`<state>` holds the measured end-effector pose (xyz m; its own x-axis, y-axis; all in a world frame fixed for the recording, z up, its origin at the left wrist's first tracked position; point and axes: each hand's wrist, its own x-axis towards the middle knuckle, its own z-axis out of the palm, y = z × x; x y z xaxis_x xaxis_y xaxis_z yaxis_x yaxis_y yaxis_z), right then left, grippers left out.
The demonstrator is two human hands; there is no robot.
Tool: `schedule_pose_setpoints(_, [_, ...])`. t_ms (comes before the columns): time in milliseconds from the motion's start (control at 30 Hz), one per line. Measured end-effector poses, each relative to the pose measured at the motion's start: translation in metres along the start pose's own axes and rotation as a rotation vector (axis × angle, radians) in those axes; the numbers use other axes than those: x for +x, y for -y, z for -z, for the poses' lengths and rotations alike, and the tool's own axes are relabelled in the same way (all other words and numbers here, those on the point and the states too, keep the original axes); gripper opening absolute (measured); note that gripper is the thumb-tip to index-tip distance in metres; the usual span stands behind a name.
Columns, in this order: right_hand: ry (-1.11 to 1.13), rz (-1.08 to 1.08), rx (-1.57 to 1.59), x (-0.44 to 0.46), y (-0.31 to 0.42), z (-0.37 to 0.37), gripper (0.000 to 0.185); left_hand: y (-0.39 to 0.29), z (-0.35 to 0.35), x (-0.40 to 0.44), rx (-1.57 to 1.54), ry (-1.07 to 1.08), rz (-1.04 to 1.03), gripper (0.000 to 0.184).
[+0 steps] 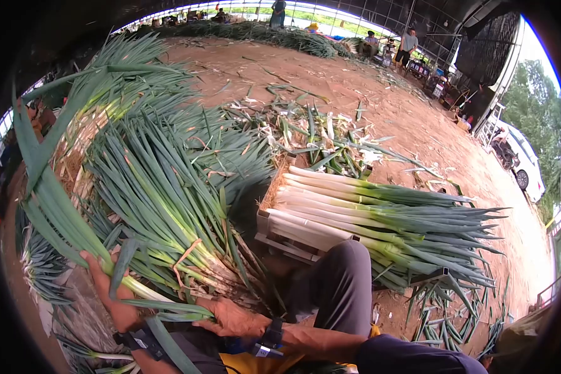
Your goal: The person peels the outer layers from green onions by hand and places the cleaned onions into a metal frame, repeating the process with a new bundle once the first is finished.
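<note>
The left hand (pixel 108 293) is closed around the stalk of one leek (pixel 68 218), and its long green leaves rise up and forward from this hand. The right hand (pixel 232 319) is bent at the lower end of the same leek, with a green leaf strip at its fingers; how firmly it grips I cannot tell. Directly in front of both hands lies a big heap of untrimmed leeks (pixel 156 187), their roots and dry skins turned toward the right hand. To the right of the right hand, beyond the person's knee (pixel 349 268), a low metal rack (pixel 287 247) carries a row of clean leeks (pixel 355 218), white ends toward the heap. Ahead of the rack, farther from the hands, leaf scraps (pixel 324 140) are scattered on the earth floor (pixel 230 68). Some other leeks (pixel 43 268) lie to the left of the left hand.
</note>
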<state>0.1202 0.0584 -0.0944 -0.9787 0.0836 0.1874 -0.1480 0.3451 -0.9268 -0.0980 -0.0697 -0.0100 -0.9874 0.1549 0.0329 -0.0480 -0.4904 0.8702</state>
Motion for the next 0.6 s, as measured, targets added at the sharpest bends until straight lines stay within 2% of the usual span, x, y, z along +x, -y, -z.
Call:
schedule_pose_setpoints(100, [-0.048,-0.001,-0.034,-0.006,0.002,0.0,0.031,-0.008,-0.031,-0.008,-0.101,-0.22,-0.014,0.061])
schedule_pose_setpoints(200, [-0.027,-0.051,-0.116,-0.009,-0.008,-0.005,0.03,-0.009,0.02,0.012,-0.091,0.114,0.172,0.057])
schedule_pose_setpoints(300, [0.021,-0.126,-0.204,-0.018,-0.021,-0.01,0.027,-0.012,0.015,0.01,-0.131,0.051,0.058,0.054])
schedule_pose_setpoints(400, [0.025,-0.158,-0.173,-0.024,-0.042,-0.022,0.031,-0.019,0.002,0.0,-0.125,0.033,0.06,0.052])
schedule_pose_setpoints(500, [-0.044,-0.141,-0.21,-0.032,-0.056,-0.032,0.039,-0.021,0.0,-0.002,-0.086,-0.009,0.074,0.05])
schedule_pose_setpoints(600, [0.089,-0.221,-0.331,-0.05,-0.059,-0.022,0.051,-0.033,-0.009,-0.008,0.008,0.015,-0.066,0.05])
